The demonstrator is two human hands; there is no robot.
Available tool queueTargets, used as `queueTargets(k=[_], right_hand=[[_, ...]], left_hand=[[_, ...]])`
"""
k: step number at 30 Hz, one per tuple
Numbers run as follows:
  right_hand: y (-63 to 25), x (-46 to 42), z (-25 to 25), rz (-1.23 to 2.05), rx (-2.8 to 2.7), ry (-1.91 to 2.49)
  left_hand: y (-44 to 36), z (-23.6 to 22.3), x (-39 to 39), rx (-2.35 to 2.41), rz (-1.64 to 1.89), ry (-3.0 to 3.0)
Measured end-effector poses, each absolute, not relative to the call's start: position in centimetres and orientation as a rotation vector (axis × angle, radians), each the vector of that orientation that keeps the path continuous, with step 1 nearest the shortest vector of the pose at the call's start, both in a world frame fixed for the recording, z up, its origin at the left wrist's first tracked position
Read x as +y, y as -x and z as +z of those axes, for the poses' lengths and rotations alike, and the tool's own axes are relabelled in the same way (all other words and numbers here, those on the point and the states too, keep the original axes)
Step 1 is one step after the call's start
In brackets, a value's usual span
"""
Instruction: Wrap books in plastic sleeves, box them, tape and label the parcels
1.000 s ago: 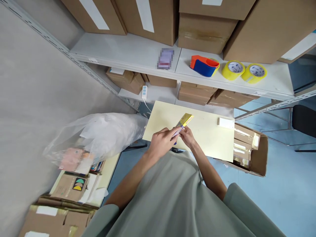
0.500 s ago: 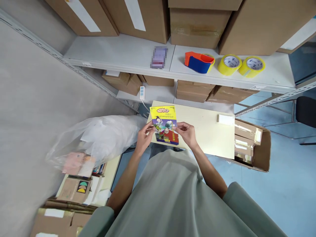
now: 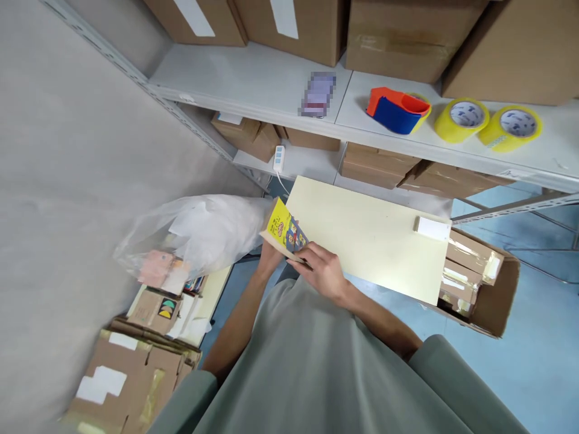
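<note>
A paperback book (image 3: 281, 224) with a yellow and dark blue illustrated cover is tilted between my hands, just off the near left corner of the cream tabletop (image 3: 362, 229). Its pale page edges face me. Beneath the book, my left hand (image 3: 270, 258) supports it, and most of its fingers are hidden behind it. My right hand (image 3: 324, 271) grips the lower right part, fingers bent over the edge. A small white box (image 3: 433, 228) lies at the table's right end.
Above the table, a grey shelf (image 3: 253, 72) holds a red and blue tape dispenser (image 3: 398, 111), two yellow tape rolls (image 3: 461, 119) and cartons. A plastic bag (image 3: 208, 232) bulges at left, by stacked cardboard (image 3: 131, 380). An open carton (image 3: 495, 301) stands at right.
The book has turned from facing me flat to a slanted angle, showing its page edges. Both hands shifted with it, the right one moving left and down. The camera view has swung slightly.
</note>
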State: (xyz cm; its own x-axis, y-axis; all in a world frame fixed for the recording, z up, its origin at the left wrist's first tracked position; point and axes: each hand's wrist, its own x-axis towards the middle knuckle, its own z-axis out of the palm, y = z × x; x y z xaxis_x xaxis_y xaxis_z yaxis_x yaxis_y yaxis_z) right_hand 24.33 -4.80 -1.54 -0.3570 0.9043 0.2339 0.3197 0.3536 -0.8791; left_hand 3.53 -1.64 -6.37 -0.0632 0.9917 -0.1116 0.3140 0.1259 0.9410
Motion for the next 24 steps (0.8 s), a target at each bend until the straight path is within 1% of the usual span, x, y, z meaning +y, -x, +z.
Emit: queueTargets(k=[5,10,14,18,21,24], right_hand=[[-25.8,-2.4,-3.9,1.159,-1.532,1.241],[-27.4,0.4,-9.4,1.18,-1.452,1.565],[-27.6,1.7,-13.5,1.28,-1.404,1.874],[-26.4,3.1,-16.3,1.404,-1.334,2.073],[-25.0,4.6,-17.8,1.441,-1.298,2.162],[-23.7,6.3,-18.8,1.416,-1.263,2.206]], left_hand=[[-3.0,-7.4,-1.8,1.642,1.089,-1.078],[-2.0,-11.1,-1.5,1.69,0.997,-1.037],[-2.1,-14.9,0.7,1.688,0.877,-1.113],[-2.0,-18.2,3.7,1.725,0.648,-1.218],[-1.2,-19.9,5.8,1.736,0.507,-1.251],[-0.1,-20.8,8.0,1.707,0.475,-1.249]])
